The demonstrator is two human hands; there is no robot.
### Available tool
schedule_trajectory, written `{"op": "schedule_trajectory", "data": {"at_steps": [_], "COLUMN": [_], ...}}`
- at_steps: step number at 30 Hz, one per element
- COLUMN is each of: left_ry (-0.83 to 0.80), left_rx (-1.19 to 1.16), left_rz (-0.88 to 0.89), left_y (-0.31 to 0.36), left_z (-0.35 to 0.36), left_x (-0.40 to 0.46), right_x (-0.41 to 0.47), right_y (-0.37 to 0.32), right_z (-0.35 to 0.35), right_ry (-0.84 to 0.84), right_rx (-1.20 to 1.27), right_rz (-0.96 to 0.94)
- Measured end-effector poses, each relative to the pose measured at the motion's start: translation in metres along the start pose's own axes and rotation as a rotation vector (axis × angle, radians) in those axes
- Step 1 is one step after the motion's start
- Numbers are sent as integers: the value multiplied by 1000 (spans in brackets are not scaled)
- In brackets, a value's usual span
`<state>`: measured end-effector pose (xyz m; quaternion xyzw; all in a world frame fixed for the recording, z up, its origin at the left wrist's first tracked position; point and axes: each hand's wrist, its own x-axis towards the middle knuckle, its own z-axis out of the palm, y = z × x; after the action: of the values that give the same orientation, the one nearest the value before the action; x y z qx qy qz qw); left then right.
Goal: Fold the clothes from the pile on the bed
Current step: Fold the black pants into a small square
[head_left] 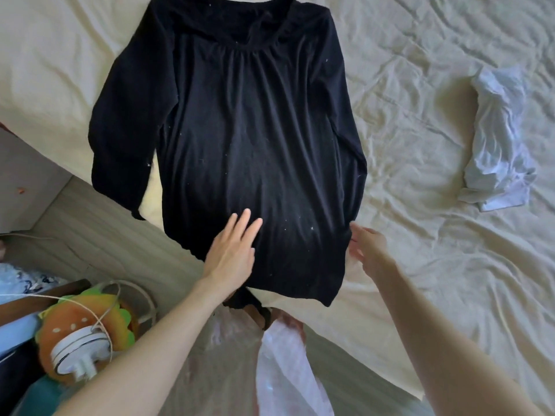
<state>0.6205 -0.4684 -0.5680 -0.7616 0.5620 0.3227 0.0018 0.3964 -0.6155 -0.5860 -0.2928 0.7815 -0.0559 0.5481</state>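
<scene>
A black long-sleeved top (240, 139) lies spread flat, front up, on the cream sheet of the bed (420, 265), its gathered neckline at the far side and its hem at the near edge of the mattress. Both sleeves run down alongside the body; the cuff of the one on the person's left reaches the edge of the bed. Bits of white lint speckle the fabric.

The left hand (232, 250) rests flat on the lower part of the top, fingers straight and slightly spread, holding nothing — just pressing on the cloth. The right hand (368, 247) is at the top's right side seam near the hem, fingers loosely extended and touching or almost touching the fabric's edge; it blurs a little, but nothing looks pinched in it.

Well off to the right on the sheet lies a white garment (498, 145), loosely folded and rumpled, apart from the black top.

Down beside the bed on the left — an orange and green plush toy (87, 319) with a white round device (79, 352) and its cord on it.
</scene>
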Motion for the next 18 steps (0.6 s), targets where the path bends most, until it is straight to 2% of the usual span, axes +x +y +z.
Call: {"op": "schedule_trajectory", "data": {"at_steps": [3, 5, 7, 11, 14, 16, 18], "left_ry": [-141, -246, -330, -429, -368, -230, -153], "left_rx": [59, 82, 82, 34, -54, -222, -519], "left_rz": [38, -6, -78, -175, -244, -310, -387], "left_y": [28, 37, 43, 55, 66, 76, 91], "left_z": [8, 8, 4, -6, -13, -18, -27], "left_x": [23, 35, 47, 65, 74, 79, 87], "right_x": [7, 11, 14, 16, 7, -3, -15], "right_y": [-12, -17, -23, -41, -64, -74, -74], "right_z": [-1, -15, -40, -101, -125, -122, -107], "right_ry": [-105, -80, 10, 326, 459, 436, 325], "right_rx": [71, 163, 203, 156, 218, 179, 31], "right_rz": [45, 7, -73, -252, -446, -576, -689]}}
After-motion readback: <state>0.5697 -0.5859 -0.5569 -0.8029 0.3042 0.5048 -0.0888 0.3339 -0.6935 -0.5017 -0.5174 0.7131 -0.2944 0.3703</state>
